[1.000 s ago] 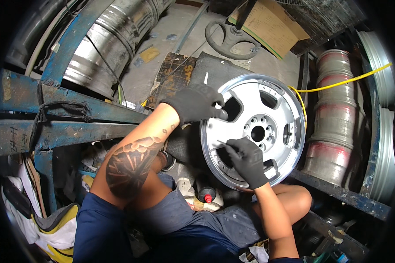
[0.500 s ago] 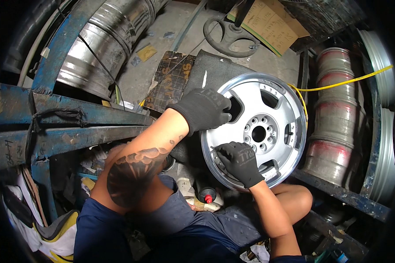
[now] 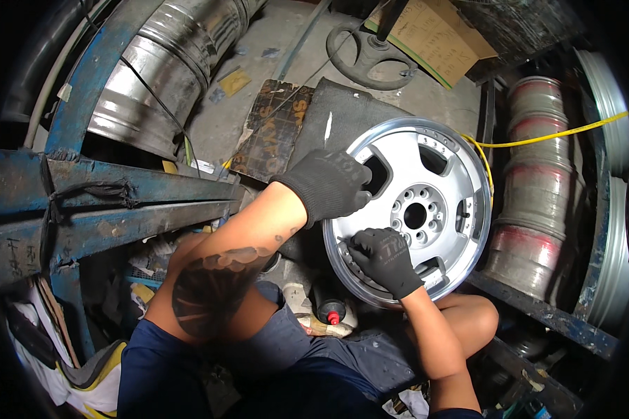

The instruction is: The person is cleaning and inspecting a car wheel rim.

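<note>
A silver alloy wheel (image 3: 433, 202) with a polished lip lies tilted face-up before me, over my bent leg. My left hand (image 3: 332, 183), in a dark grey knit glove, grips its left edge, fingers curled beside a window opening. Lower on the same side, my right hand (image 3: 386, 260), gloved alike, has its fingers drawn together in a pinch near the lip's inner edge. Whatever lies between those fingertips is too small to make out. Small bolts or bolt holes show along the lip, and a round hub bore sits in the middle.
Stacked wheel barrels (image 3: 528, 181) stand in a rack at right, with a yellow hose (image 3: 552, 137) crossing them. Blue steel beams (image 3: 105, 185) reach in from the left. A steering wheel (image 3: 370, 59) and cardboard (image 3: 433, 42) lie beyond. A dark bottle with a red cap (image 3: 333, 318) sits by my legs.
The view has shifted slightly. My right hand stays at the lower left of the lip with its fingers a little more tucked in; my left hand keeps its place.
</note>
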The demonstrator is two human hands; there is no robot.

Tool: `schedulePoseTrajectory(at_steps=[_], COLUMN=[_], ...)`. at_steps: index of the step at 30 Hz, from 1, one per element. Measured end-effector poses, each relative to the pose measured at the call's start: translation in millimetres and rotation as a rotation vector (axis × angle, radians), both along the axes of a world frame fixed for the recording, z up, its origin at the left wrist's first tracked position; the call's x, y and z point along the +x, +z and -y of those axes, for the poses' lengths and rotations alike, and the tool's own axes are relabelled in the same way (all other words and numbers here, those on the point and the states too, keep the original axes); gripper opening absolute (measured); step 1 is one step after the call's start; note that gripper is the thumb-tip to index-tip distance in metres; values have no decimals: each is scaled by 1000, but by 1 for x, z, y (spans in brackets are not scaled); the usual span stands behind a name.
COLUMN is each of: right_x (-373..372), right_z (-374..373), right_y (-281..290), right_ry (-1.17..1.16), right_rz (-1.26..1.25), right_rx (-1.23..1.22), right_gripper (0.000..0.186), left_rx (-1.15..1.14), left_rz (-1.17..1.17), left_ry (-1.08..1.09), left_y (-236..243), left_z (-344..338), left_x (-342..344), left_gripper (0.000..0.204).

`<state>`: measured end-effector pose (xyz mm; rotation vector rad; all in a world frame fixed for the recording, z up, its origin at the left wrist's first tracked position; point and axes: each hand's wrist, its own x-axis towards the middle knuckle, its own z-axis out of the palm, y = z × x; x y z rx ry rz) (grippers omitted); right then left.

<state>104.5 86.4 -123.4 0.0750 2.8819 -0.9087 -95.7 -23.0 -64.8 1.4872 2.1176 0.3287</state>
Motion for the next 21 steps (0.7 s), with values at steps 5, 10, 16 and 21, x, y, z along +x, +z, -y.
schedulePoseTrajectory(at_steps=[5, 10, 16, 21], right_x=[-3, -8, -5, -7], right_z=[-1, -3, -4, -6], right_y=[3, 1, 0, 9], right_ry=[-23, -46, -90, -45], right_rz=[22, -1, -72, 98], right_rx=[-17, -14, -52, -61], right_gripper=[15, 13, 15, 11], left_rx=[-24, -40, -95, 74], left_rz=[17, -26, -200, -183], left_ry=[-9, 32, 146, 121], left_y=[-5, 2, 11, 3], left_z=[-1, -2, 0, 6], left_x=[0, -3, -15, -12], left_gripper=[41, 37, 34, 33])
